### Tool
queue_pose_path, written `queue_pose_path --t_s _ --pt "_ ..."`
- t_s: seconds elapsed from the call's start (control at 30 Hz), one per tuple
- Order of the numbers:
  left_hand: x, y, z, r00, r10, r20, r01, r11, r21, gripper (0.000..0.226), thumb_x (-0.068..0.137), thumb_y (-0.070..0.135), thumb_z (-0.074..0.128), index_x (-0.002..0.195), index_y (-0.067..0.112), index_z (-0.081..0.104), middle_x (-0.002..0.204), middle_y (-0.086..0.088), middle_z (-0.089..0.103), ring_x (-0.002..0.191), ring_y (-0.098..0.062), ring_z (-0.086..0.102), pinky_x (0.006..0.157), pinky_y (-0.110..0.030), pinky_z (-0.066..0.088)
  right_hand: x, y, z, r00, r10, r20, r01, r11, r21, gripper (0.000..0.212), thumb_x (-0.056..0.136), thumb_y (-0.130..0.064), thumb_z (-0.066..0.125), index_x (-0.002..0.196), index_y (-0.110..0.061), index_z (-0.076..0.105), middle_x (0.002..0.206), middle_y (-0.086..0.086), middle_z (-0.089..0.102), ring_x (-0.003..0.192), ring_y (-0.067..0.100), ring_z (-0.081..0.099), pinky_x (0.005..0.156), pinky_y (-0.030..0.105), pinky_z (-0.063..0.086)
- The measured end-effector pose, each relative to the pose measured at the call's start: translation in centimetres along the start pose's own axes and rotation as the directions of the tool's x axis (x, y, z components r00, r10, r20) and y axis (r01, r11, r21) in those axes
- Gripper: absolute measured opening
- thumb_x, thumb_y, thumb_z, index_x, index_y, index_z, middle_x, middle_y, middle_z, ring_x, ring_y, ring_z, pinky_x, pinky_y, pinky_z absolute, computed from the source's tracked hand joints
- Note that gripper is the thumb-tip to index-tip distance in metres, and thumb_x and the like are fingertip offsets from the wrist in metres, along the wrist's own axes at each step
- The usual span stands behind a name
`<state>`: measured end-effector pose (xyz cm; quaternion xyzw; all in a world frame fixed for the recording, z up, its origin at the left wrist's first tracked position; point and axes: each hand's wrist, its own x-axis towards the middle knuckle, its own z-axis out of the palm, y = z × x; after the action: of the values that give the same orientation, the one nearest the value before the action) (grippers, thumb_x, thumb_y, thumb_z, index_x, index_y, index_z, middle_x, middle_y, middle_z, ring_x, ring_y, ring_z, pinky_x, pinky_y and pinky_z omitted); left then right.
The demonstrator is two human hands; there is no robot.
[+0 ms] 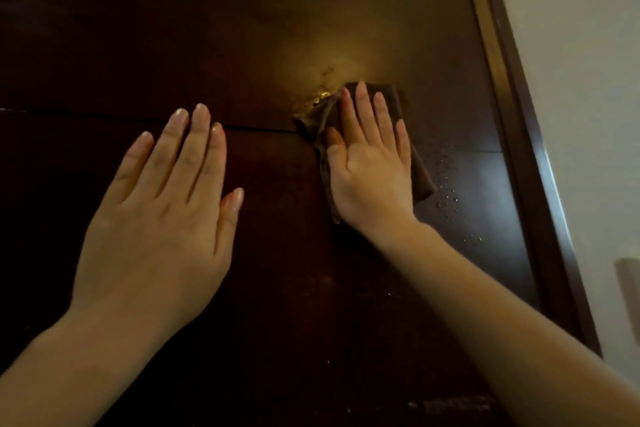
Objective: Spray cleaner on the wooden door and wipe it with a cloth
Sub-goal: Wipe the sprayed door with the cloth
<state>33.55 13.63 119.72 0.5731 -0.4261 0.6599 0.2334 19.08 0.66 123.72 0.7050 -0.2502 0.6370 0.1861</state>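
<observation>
A dark wooden door (242,28) fills most of the view, glossy and reddish brown, with a thin horizontal groove (256,129) running across it. A bright patch of reflected light glows near the upper middle. To the right runs the dark door frame (519,115), and beyond it a pale wall (581,46) with a pale plate (628,288) low at the edge, too blurred to make out.

The right hand (372,163) lies flat with fingers straight and together, pressing a brown cloth (420,170) against the door just right of centre. The cloth is soft and rumpled, its folds spilling out on both sides of the hand and above the fingertips. Small droplets (448,191) bead on the wood to its right, and more wet specks glint at its upper left corner.

The left hand (162,215) rests open on the door, palm flat, fingers extended, holding nothing, well to the left of the cloth. Both forearms are bare.
</observation>
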Motion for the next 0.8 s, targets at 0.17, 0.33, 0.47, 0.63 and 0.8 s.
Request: queue_pose_path --t_s 0.17,0.33,0.47,0.63,0.8 --pt "-0.2 0.2 0.0 0.999 0.007 -0.033 -0.008 1.000 -0.027 0.060 0.097 0.034 0.016 0.140 -0.006 0.027 0.149 -0.023 0.026 0.140 -0.032 0.022 0.113 -0.045 0.014 -4.4 -4.2 1.4 0.979 -0.179 -0.098 0.183 0.983 0.023 0.059 0.093 -0.042 0.018 0.147 -0.020 0.023 0.156 0.002 0.017 0.143 0.018 0.006 0.113 0.038 -0.001" --pt "-0.1 0.1 -0.2 1.000 -0.003 -0.002 0.003 1.000 -0.008 0.061 0.097 0.035 0.017 0.141 -0.006 0.028 0.149 -0.023 0.026 0.140 -0.033 0.021 0.113 -0.044 0.013 -0.5 0.6 -0.3 0.971 -0.239 -0.019 0.239 0.971 -0.010 0.056 0.094 -0.040 0.021 0.147 -0.022 0.023 0.156 0.000 0.015 0.143 0.016 0.008 0.113 0.034 0.001" --pt "0.0 0.7 -0.5 0.998 -0.044 0.037 0.045 0.998 -0.042 0.063 0.095 0.037 0.017 0.142 -0.005 0.024 0.151 -0.023 0.022 0.141 -0.033 0.016 0.113 -0.043 0.008 2.0 4.4 -1.0 1.000 0.017 0.001 -0.017 1.000 -0.002 0.052 0.099 -0.037 0.019 0.149 -0.026 0.009 0.157 -0.005 -0.001 0.143 0.010 -0.006 0.115 0.034 -0.005" --pt "0.2 3.8 -0.6 0.999 0.043 0.025 -0.040 0.993 -0.109 0.060 0.095 0.035 0.021 0.140 -0.004 0.029 0.148 -0.020 0.029 0.139 -0.030 0.022 0.112 -0.040 0.008 -2.9 2.6 0.0 0.999 -0.015 -0.038 0.014 0.999 -0.031 0.057 0.095 -0.042 0.011 0.148 -0.025 0.003 0.157 -0.005 -0.002 0.143 0.011 -0.009 0.113 0.032 -0.010" --pt "-0.2 5.4 0.1 0.995 0.097 0.038 -0.095 0.994 -0.056 0.059 0.095 0.035 0.023 0.140 -0.003 0.031 0.148 -0.022 0.029 0.139 -0.036 0.024 0.112 -0.050 0.014 -3.3 5.4 -0.6 0.984 -0.179 0.002 0.179 0.984 -0.005 0.056 0.093 -0.044 0.014 0.146 -0.027 0.010 0.154 -0.010 0.005 0.142 0.007 -0.003 0.114 0.030 -0.005"
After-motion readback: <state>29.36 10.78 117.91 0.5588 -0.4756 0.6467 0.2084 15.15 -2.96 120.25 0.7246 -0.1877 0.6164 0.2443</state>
